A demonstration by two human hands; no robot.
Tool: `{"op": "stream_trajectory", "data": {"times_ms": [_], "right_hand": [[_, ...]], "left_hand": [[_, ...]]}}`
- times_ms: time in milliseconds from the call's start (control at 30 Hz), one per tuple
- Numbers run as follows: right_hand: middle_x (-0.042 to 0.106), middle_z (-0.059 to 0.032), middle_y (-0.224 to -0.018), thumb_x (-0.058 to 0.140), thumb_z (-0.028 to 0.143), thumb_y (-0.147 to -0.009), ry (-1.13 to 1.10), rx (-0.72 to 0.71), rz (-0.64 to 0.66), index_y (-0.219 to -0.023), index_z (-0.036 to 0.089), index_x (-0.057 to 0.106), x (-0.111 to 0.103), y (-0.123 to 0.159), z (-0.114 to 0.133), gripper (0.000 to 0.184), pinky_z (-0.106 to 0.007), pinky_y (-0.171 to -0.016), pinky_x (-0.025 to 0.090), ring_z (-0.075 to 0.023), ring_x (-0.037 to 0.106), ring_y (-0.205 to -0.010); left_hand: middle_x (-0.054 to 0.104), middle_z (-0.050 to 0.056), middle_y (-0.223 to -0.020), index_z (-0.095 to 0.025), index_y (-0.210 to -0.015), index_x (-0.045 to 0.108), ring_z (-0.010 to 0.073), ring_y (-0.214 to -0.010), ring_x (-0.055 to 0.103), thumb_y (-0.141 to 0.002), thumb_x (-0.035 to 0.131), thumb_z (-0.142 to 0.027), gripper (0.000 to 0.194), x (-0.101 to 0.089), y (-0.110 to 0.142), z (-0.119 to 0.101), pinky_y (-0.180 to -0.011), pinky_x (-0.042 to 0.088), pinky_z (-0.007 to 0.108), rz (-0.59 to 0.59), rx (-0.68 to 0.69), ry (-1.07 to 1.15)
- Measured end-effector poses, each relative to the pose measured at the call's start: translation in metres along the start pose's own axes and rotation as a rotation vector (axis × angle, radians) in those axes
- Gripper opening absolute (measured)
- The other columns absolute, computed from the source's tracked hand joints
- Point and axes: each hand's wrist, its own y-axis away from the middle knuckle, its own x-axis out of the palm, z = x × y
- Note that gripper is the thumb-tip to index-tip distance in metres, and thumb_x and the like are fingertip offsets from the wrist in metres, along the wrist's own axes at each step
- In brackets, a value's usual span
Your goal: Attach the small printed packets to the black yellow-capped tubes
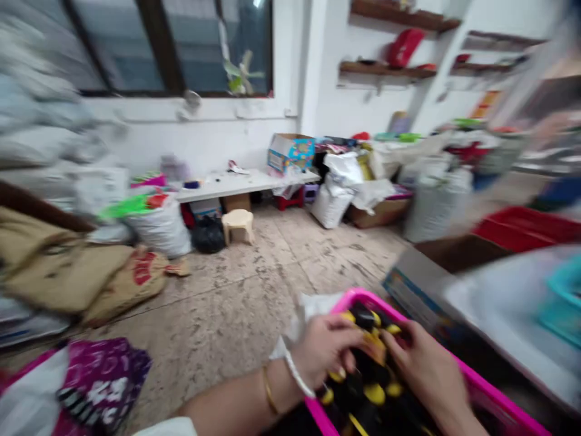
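Observation:
A bright pink plastic basket (494,393) stands at the lower right, filled with small black and yellow pieces (374,393). Over its near part, my left hand (324,348) has its fingers bent into a pinch, with a white cord bracelet and a gold bangle on the wrist. Opposite it, my right hand (426,366) reaches in from the right, thumb and fingers curled together. A small yellow-orange piece (374,346) shows between the fingertips of both hands. Blur hides its exact kind and the grip on it.
An open cardboard box (417,297) and a turquoise basket (563,297) lie to the right. Brown sacks (68,272) and a purple printed bag (104,381) are on the left. A cream stool (238,221) stands by a low white bench (204,191).

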Motion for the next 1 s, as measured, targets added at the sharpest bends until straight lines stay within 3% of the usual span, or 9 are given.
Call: {"op": "stream_trajectory", "data": {"times_ms": [100,233,367,533,733,867,1000], "right_hand": [[0.068,-0.0051,-0.074,0.067,0.048,-0.069,-0.228,0.133,0.052,-0.084,0.023,0.06,-0.031,0.012,0.014,0.03,-0.041,-0.067,0.052,-0.0289,0.066,-0.071],[0.069,-0.0054,-0.086,0.076,0.042,-0.072,-0.784,0.318,0.106,-0.099,0.021,0.058,-0.065,0.031,0.036,0.038,-0.037,-0.071,0.055,-0.0242,0.067,-0.075],[0.069,-0.0037,-0.087,0.077,0.034,-0.075,-0.973,0.327,0.153,-0.101,0.021,0.061,-0.085,0.052,0.048,0.032,-0.033,-0.073,0.055,-0.0201,0.066,-0.074],[0.069,-0.0041,-0.092,0.076,0.029,-0.074,-0.927,0.295,0.159,-0.098,0.02,0.063,-0.092,0.055,0.051,0.029,-0.028,-0.073,0.053,-0.0188,0.065,-0.079],[0.067,-0.0045,-0.086,0.07,0.027,-0.079,-0.674,0.23,0.065,-0.103,0.02,0.061,-0.095,0.058,0.047,0.027,-0.028,-0.065,0.051,-0.0204,0.063,-0.076],[0.065,-0.0082,-0.108,0.064,0.02,-0.08,-0.543,0.129,0.057,-0.099,0.021,0.06,-0.1,0.06,0.051,0.02,-0.031,-0.072,0.053,-0.022,0.064,-0.085],[0.06,-0.0088,-0.122,0.062,0.013,-0.077,-0.462,0.115,0.063,-0.092,0.021,0.056,-0.1,0.059,0.056,0.018,-0.033,-0.077,0.055,-0.0228,0.065,-0.091]], "left_hand": [[0.05,-0.005,-0.038,-0.013,-0.082,0.063,0.0021,-0.027,0.029,-0.071,0.07,-0.043,0.033,-0.002,-0.003,-0.011,-0.031,0.013,0.015,0.011,-0.006,-0.007],[0.049,-0.007,-0.037,-0.016,-0.083,0.057,0.0016,-0.027,0.025,-0.07,0.072,-0.042,0.033,0.004,-0.017,-0.016,-0.032,0.008,0.015,0.056,-0.047,0.023],[0.048,-0.008,-0.039,-0.017,-0.085,0.053,0.0022,-0.028,0.028,-0.07,0.073,-0.04,0.034,0.022,-0.025,-0.013,-0.032,0.009,0.014,0.117,-0.064,0.029],[0.047,-0.008,-0.041,-0.016,-0.084,0.053,0.0022,-0.029,0.031,-0.072,0.071,-0.039,0.031,0.039,-0.026,-0.012,-0.031,0.01,0.013,0.191,-0.062,0.009],[0.056,-0.004,-0.058,-0.014,-0.081,0.053,0.0005,-0.033,0.036,-0.072,0.071,-0.032,0.027,0.046,-0.027,-0.011,-0.03,0.013,0.013,0.236,-0.092,0.068],[0.061,0.0,-0.07,-0.012,-0.079,0.055,-0.0008,-0.035,0.038,-0.074,0.07,-0.032,0.025,0.049,-0.028,-0.011,-0.03,0.013,0.013,0.294,-0.072,0.06],[0.063,0.002,-0.076,-0.012,-0.079,0.057,-0.0011,-0.036,0.038,-0.075,0.07,-0.034,0.026,0.051,-0.03,-0.01,-0.03,0.013,0.013,0.311,-0.065,0.055]]}}
